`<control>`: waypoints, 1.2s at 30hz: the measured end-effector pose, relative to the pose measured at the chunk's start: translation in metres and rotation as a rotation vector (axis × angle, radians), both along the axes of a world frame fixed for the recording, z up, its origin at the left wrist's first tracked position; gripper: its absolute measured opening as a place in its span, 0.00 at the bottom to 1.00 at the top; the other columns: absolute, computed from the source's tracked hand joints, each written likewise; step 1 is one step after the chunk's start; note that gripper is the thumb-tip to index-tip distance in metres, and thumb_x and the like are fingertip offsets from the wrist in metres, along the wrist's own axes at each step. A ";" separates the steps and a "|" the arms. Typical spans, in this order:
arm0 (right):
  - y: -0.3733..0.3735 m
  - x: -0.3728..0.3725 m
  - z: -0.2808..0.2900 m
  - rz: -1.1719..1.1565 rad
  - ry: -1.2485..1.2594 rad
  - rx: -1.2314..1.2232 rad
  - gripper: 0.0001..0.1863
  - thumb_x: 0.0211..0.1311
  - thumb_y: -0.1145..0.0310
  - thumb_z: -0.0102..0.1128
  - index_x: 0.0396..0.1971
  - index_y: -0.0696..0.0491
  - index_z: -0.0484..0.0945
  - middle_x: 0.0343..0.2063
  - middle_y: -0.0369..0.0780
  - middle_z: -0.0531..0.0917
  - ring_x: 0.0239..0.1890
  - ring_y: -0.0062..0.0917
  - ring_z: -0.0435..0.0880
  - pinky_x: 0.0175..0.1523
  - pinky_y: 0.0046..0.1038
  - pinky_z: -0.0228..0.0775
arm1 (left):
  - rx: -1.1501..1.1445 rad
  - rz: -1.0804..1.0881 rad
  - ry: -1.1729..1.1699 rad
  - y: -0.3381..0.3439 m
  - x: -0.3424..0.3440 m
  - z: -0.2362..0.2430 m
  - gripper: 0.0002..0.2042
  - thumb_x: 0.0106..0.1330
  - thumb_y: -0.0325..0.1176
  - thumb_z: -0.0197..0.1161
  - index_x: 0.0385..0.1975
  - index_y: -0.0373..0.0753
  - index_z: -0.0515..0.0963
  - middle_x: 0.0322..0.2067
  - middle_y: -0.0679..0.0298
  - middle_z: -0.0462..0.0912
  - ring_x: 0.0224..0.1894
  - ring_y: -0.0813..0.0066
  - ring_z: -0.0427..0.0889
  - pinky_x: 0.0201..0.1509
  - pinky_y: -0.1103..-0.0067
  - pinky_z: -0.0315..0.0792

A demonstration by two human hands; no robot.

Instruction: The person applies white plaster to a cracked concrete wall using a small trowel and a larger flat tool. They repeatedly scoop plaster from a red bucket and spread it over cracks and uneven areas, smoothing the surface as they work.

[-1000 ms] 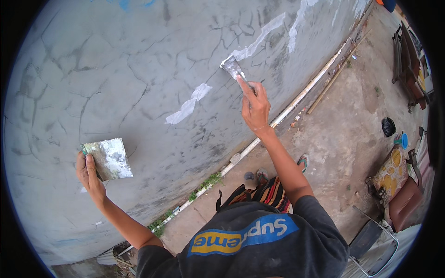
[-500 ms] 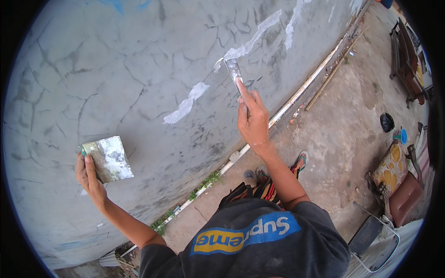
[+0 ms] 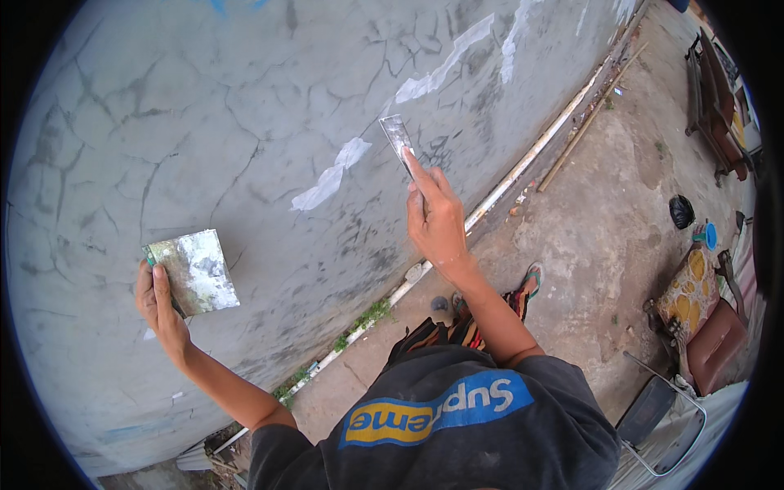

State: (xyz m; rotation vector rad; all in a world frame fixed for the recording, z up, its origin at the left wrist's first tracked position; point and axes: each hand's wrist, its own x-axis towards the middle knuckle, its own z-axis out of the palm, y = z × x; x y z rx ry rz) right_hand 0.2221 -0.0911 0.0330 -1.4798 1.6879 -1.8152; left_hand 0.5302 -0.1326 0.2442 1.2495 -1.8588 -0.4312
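Observation:
My left hand (image 3: 162,304) grips the green edge of a square metal plate (image 3: 193,271) smeared with white filler, held over the lower left of the cracked grey wall (image 3: 122,188). My right hand (image 3: 434,222) holds a narrow putty knife (image 3: 395,135), index finger stretched along it. The blade tip is at a crack just below a long white filler streak (image 3: 441,65); whether it touches the wall I cannot tell. A shorter streak (image 3: 327,181) lies left of the knife, and another (image 3: 513,45) is higher to the right.
A white pipe (image 3: 537,149) runs along the wall's foot, with a bamboo pole (image 3: 594,116) beside it. On the concrete floor (image 3: 588,269) stand wooden furniture (image 3: 717,106), a black bag (image 3: 682,211), a blue bucket (image 3: 710,236), cushioned seats (image 3: 713,347) and a metal-framed chair (image 3: 649,412).
The knife in my right hand has moved from the upper streak's lower end down and left along the crack, its blade turning. My left hand with the plate stays nearly in place.

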 end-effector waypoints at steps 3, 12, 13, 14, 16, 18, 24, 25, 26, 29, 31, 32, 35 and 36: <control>-0.014 -0.001 -0.003 -0.032 0.031 -0.110 0.33 0.55 0.83 0.52 0.64 0.52 0.65 0.33 0.41 0.72 0.21 0.26 0.71 0.26 0.27 0.66 | 0.011 0.018 0.015 0.004 0.002 0.001 0.12 0.73 0.36 0.49 0.33 0.34 0.72 0.28 0.72 0.67 0.32 0.84 0.61 0.39 0.87 0.56; -0.045 0.015 -0.074 -0.002 0.189 -0.191 0.35 0.54 0.85 0.53 0.65 0.51 0.64 0.35 0.41 0.72 0.21 0.24 0.71 0.25 0.24 0.66 | -0.012 -0.017 -0.002 -0.002 0.005 0.000 0.12 0.73 0.37 0.50 0.32 0.34 0.72 0.26 0.72 0.67 0.31 0.85 0.60 0.37 0.87 0.56; -0.036 0.012 -0.078 0.023 0.195 -0.157 0.36 0.53 0.84 0.54 0.66 0.50 0.63 0.35 0.42 0.72 0.21 0.26 0.71 0.25 0.26 0.67 | -0.017 -0.015 -0.001 -0.002 0.005 -0.001 0.12 0.73 0.37 0.50 0.32 0.34 0.72 0.26 0.72 0.67 0.31 0.85 0.60 0.37 0.87 0.56; -0.030 0.009 -0.082 0.048 0.200 -0.124 0.38 0.52 0.83 0.55 0.66 0.50 0.62 0.35 0.42 0.71 0.20 0.28 0.71 0.24 0.27 0.67 | -0.018 -0.013 -0.004 -0.002 0.004 -0.001 0.13 0.73 0.38 0.50 0.32 0.34 0.72 0.26 0.72 0.67 0.31 0.85 0.60 0.37 0.87 0.56; -0.022 0.000 -0.059 0.023 0.200 -0.135 0.37 0.51 0.83 0.55 0.66 0.50 0.63 0.34 0.43 0.71 0.21 0.29 0.72 0.25 0.28 0.68 | -0.020 -0.009 -0.008 -0.003 0.002 -0.004 0.13 0.73 0.38 0.50 0.33 0.34 0.72 0.26 0.72 0.68 0.31 0.85 0.60 0.37 0.87 0.56; -0.015 -0.008 -0.032 0.015 0.196 -0.129 0.37 0.51 0.83 0.56 0.65 0.50 0.64 0.34 0.43 0.71 0.21 0.30 0.72 0.25 0.29 0.68 | -0.004 -0.012 -0.003 -0.003 0.005 -0.003 0.13 0.73 0.38 0.50 0.33 0.34 0.72 0.27 0.72 0.68 0.31 0.85 0.61 0.37 0.86 0.56; -0.017 -0.006 -0.034 0.022 0.244 -0.040 0.34 0.52 0.83 0.55 0.63 0.49 0.68 0.30 0.39 0.71 0.19 0.24 0.69 0.24 0.26 0.66 | -0.011 -0.015 -0.020 -0.002 -0.003 0.001 0.13 0.72 0.38 0.50 0.34 0.33 0.73 0.28 0.72 0.68 0.32 0.84 0.61 0.37 0.86 0.56; -0.011 -0.004 -0.044 0.050 0.250 -0.012 0.35 0.51 0.83 0.56 0.64 0.49 0.67 0.31 0.40 0.71 0.20 0.26 0.70 0.24 0.27 0.67 | -0.006 -0.016 -0.018 -0.002 -0.004 0.001 0.13 0.72 0.38 0.50 0.34 0.33 0.73 0.28 0.72 0.68 0.32 0.84 0.61 0.37 0.86 0.56; -0.006 -0.004 -0.050 0.077 0.256 0.016 0.36 0.50 0.82 0.57 0.64 0.49 0.65 0.32 0.41 0.70 0.20 0.28 0.72 0.24 0.28 0.67 | -0.005 -0.019 -0.027 -0.003 -0.002 0.000 0.13 0.72 0.38 0.50 0.34 0.33 0.73 0.28 0.71 0.68 0.32 0.84 0.61 0.38 0.87 0.56; 0.002 -0.004 -0.046 0.076 0.230 -0.018 0.37 0.50 0.83 0.57 0.64 0.49 0.65 0.32 0.41 0.71 0.20 0.27 0.71 0.24 0.27 0.67 | 0.001 -0.016 -0.026 -0.003 0.006 -0.001 0.13 0.72 0.38 0.50 0.34 0.33 0.73 0.29 0.71 0.69 0.32 0.84 0.62 0.38 0.87 0.56; -0.005 -0.004 -0.034 0.058 0.237 -0.131 0.38 0.50 0.83 0.56 0.65 0.48 0.65 0.32 0.40 0.71 0.20 0.26 0.71 0.24 0.27 0.67 | 0.023 -0.016 0.019 0.000 0.005 -0.001 0.13 0.72 0.38 0.50 0.34 0.33 0.73 0.29 0.71 0.69 0.33 0.84 0.62 0.39 0.87 0.57; -0.011 -0.004 -0.030 0.048 0.239 -0.187 0.38 0.49 0.84 0.56 0.65 0.48 0.64 0.32 0.40 0.71 0.20 0.26 0.71 0.24 0.26 0.67 | 0.030 -0.011 0.017 0.000 0.007 -0.002 0.13 0.72 0.38 0.50 0.34 0.33 0.73 0.29 0.71 0.69 0.33 0.84 0.62 0.39 0.87 0.57; -0.033 0.007 -0.044 0.071 0.226 -0.144 0.36 0.53 0.85 0.54 0.65 0.48 0.65 0.32 0.39 0.72 0.23 0.24 0.70 0.26 0.24 0.66 | 0.021 -0.011 0.008 -0.002 0.006 0.001 0.13 0.72 0.38 0.50 0.34 0.33 0.73 0.29 0.71 0.70 0.33 0.84 0.63 0.40 0.87 0.57; -0.040 0.008 -0.052 0.064 0.220 -0.163 0.37 0.53 0.85 0.54 0.66 0.48 0.64 0.33 0.39 0.72 0.23 0.24 0.70 0.26 0.24 0.67 | 0.017 -0.014 0.005 -0.003 0.006 0.001 0.13 0.72 0.38 0.50 0.34 0.33 0.73 0.30 0.71 0.70 0.33 0.84 0.63 0.40 0.87 0.57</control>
